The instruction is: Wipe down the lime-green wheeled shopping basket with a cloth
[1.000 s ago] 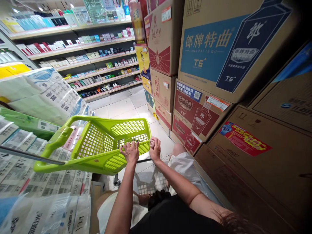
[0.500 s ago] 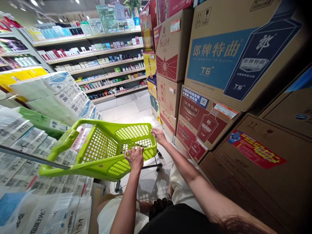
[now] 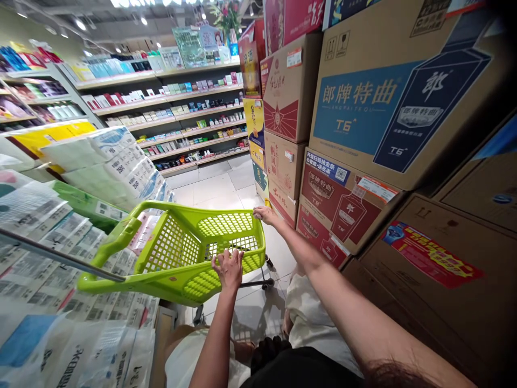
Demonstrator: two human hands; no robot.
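Observation:
A lime-green shopping cart [image 3: 194,277] stands sideways in front of me, its perforated basket bare inside and its handle end toward the left. My left hand [image 3: 229,267] is hooked over the cart's near rim, fingers curled inward. At the right end, my right hand [image 3: 266,215] grips the far corner of the rim with its fingers wrapped over the edge. Both arms reach forward from my body. The cart's wheels show partly below the basket.
Stacked liquor cartons [image 3: 355,108] rise close on the right. Packs of tissue paper [image 3: 121,156] are piled on the left, touching or very near the cart's handle end. Shelves of small boxed goods [image 3: 177,116] stand at the back beyond a tiled floor [image 3: 210,188]. A metal pole [image 3: 60,256] crosses at left.
The cart and both hands appear slightly farther right and lower in view, as my view has tilted up a little. Both hands keep their hold on the rim.

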